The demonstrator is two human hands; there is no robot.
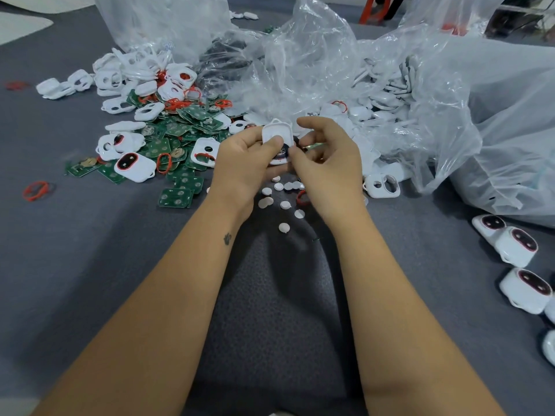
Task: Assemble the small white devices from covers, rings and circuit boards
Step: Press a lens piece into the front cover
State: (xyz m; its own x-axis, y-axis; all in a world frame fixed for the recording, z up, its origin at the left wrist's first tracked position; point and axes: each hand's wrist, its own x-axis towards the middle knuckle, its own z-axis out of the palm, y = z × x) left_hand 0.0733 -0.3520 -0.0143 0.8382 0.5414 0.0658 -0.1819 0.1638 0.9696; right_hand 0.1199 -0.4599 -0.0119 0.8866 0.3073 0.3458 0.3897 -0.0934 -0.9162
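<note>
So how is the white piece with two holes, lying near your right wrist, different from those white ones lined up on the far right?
The two-hole cover is open: the grey table shows through both holes. The finished devices have theirs filled dark with a red rim. The cover looks thin; the devices look thicker. The cover lies alone by the plastic bag; the devices sit in a row. Both are white with rounded corners.

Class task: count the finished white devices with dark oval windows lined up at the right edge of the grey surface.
3 fully visible: two touching, one nearer. White shapes cut off by the frame edge may be more.
</note>
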